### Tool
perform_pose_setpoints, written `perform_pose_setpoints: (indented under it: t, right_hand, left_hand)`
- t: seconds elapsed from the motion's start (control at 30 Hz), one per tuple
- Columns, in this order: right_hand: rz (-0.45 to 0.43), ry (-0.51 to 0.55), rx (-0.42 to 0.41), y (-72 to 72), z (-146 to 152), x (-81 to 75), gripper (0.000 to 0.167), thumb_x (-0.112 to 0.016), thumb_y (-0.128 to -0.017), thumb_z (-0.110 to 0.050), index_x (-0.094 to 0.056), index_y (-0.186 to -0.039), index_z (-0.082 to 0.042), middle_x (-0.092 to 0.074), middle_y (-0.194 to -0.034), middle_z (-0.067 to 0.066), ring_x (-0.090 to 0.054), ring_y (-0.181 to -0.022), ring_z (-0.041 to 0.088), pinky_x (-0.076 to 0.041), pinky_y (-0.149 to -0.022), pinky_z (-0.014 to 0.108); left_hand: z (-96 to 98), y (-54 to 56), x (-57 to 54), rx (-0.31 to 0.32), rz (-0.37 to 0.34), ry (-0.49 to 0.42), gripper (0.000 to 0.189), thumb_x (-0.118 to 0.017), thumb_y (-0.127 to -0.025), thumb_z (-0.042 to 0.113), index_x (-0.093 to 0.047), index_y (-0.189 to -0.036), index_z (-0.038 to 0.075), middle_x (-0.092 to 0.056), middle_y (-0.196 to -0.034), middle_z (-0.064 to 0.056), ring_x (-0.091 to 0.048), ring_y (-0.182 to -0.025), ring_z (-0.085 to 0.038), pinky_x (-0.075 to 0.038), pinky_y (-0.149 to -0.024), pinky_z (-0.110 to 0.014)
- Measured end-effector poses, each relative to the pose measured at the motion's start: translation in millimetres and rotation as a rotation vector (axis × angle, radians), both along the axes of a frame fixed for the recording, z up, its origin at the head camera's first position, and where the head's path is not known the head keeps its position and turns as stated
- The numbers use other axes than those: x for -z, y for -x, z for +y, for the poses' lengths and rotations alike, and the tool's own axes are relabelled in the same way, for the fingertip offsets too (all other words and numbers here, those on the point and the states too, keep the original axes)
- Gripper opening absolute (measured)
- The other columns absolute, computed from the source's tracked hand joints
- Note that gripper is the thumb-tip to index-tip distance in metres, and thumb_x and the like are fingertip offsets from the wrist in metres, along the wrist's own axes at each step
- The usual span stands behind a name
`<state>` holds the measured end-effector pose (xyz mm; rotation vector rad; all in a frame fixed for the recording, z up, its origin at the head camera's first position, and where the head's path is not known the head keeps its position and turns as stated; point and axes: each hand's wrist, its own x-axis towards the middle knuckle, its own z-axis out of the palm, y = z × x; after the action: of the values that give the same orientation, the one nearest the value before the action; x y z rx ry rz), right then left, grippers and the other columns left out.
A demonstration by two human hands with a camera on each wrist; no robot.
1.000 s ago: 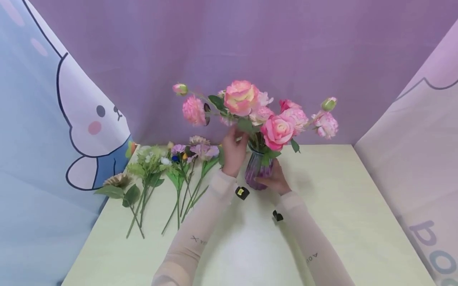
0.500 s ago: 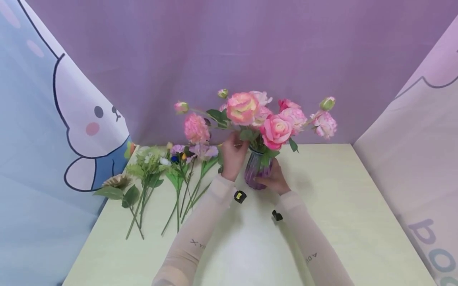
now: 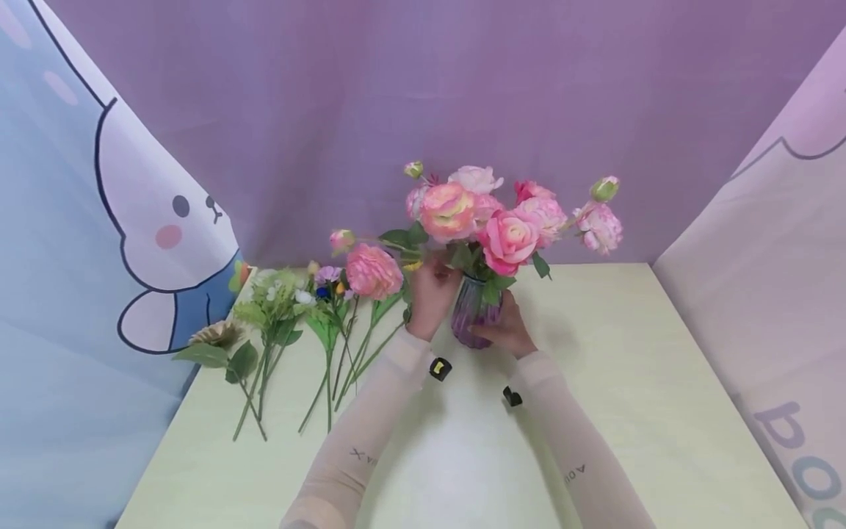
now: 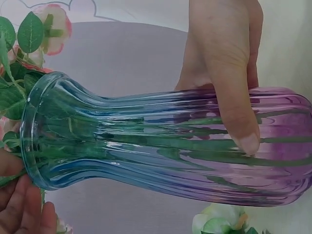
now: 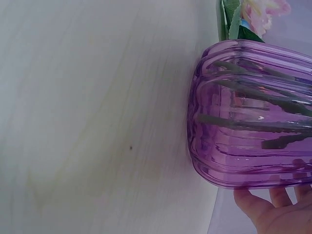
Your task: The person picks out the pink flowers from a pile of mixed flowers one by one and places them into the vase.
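A ribbed glass vase (image 3: 465, 316), bluish at the neck and purple below, stands on the table near the back. My right hand (image 3: 512, 328) grips its lower part, the thumb (image 4: 239, 122) across the front. Pink roses and peonies (image 3: 509, 241) with leaves fill the vase; their green stems show through the glass. My left hand (image 3: 431, 300) is at the rim on the left, its curled fingers (image 4: 30, 207) around the stem of a pink flower (image 3: 374, 272). That flower and its bud (image 3: 342, 239) lean out to the left, overlapping the loose flowers.
Left of the vase lie several loose artificial stems: a beige flower (image 3: 217, 334), white-and-green sprays (image 3: 274, 294) and purple flowers (image 3: 327, 275). A purple curtain (image 3: 423, 95) hangs behind the table (image 3: 661, 411). Printed cloths (image 3: 175, 198) hang at both sides.
The leaning pink flower and its bud have dropped and swung slightly right toward the table. The upper roses have shifted a little. My right hand stays on the vase.
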<state>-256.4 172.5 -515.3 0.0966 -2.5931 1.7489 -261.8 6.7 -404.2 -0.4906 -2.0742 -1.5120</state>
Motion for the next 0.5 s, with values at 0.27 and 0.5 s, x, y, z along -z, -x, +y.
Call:
perform_pose_setpoints:
  t: [0.27, 0.5]
  right_hand:
    - [-0.007, -0.004, 0.004, -1.1, -0.5, 0.8, 0.101, -0.078, -0.072, -0.020, -0.011, -0.147, -0.011, -0.024, -0.148, 0.014, -0.026, -0.135, 0.030, -0.022, -0.113, 0.050]
    - [0.000, -0.001, 0.002, 1.1, -0.3, 0.4, 0.101, -0.079, -0.072, -0.021, -0.011, -0.147, -0.011, -0.025, -0.149, 0.014, -0.025, -0.136, 0.030, -0.021, -0.113, 0.050]
  left_hand:
    - [-2.2, -3.7, 4.9, 0.015, -0.063, -0.051, 0.023, -0.058, -0.082, 0.003, -0.065, -0.103, -0.002, -0.066, -0.080, -0.017, -0.063, -0.071, -0.027, -0.054, -0.066, -0.031]
    - [-4.0, -5.5, 2.3, 0.004, -0.063, -0.124, 0.018, -0.054, -0.092, 0.005, -0.066, -0.102, -0.003, -0.067, -0.087, -0.019, -0.061, -0.075, -0.027, -0.052, -0.070, -0.035]
